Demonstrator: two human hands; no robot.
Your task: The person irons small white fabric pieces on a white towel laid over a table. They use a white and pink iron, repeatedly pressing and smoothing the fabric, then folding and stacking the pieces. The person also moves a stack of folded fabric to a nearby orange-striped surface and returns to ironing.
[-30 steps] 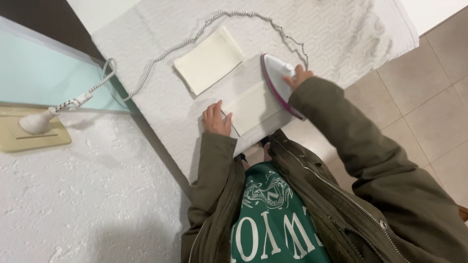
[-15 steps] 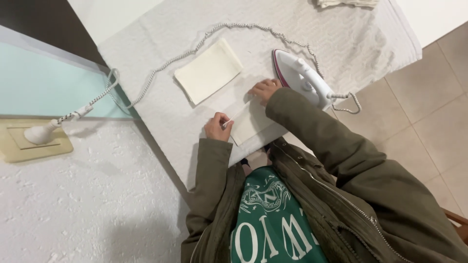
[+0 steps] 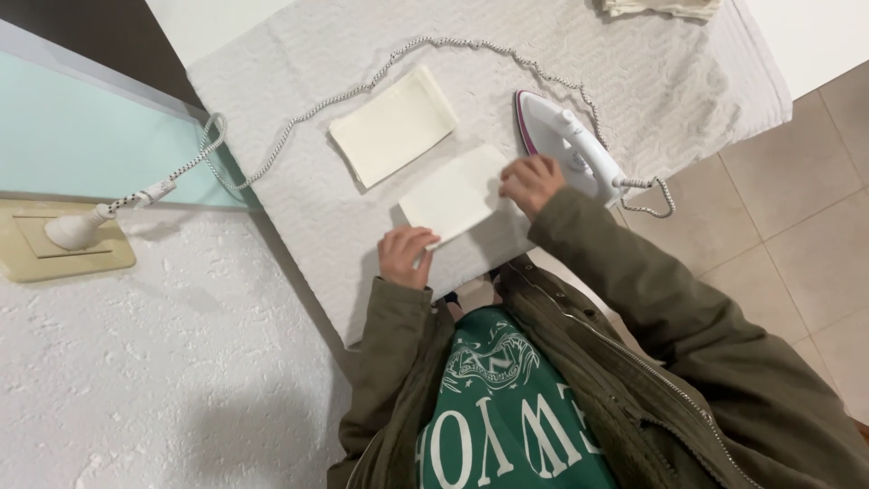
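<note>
- Left hand (image 3: pixel 406 255): fingers curled, gripping the near corner of a cream cloth (image 3: pixel 453 195) at its lower left edge.
- Right hand (image 3: pixel 531 182): fingers bent down onto the right edge of the same cloth, pinching or pressing it; which of the two cannot be told from this view.
- The cloth lies flat on the ironing board (image 3: pixel 299 217), between the two hands, roughly rectangular and set at a slant.
- A second cream cloth, here called the folded piece (image 3: pixel 393 125), lies flat on the board just beyond the first, apart from both hands.
- Iron (image 3: pixel 566 140): white with a purple rim, resting on the board just beyond the right hand; whether the hand touches it cannot be told.
- Cord (image 3: pixel 362 88): braided, runs from the rear of the iron in a loop across the far side of the board and down to a plug (image 3: pixel 77 226) in a beige wall socket (image 3: pixel 54 258) at the left.
- A further bundle of pale fabric, the heap (image 3: pixel 661 7), sits at the far edge of the board, mostly cut off by the frame.
- Board cover is pale grey and textured; tiled floor (image 3: pixel 797 244) shows to the right.
- Person wears an olive jacket over a green top.
</note>
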